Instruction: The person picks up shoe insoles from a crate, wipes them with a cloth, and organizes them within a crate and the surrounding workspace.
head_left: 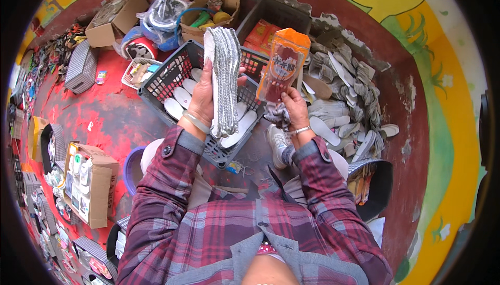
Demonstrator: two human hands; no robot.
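Mid-packing: grey knitted insoles not yet bagged.
Left hand [204, 97] clamped on grey knitted insole stack [225, 77]; right hand [295, 109] pinched orange plastic sleeve [284, 64].

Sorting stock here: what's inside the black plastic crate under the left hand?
The black crate holds white insoles lying loose. The left hand and its grey insole stack cover the crate's middle, so what lies there cannot be seen.

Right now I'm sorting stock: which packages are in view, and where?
Orange packet: right hand holds it up; flat pouch, clear lower part.
Orange-red packs: in the dark crate beyond; flat, rectangular.
Cardboard box: floor, lower left; brown, open, white items inside.
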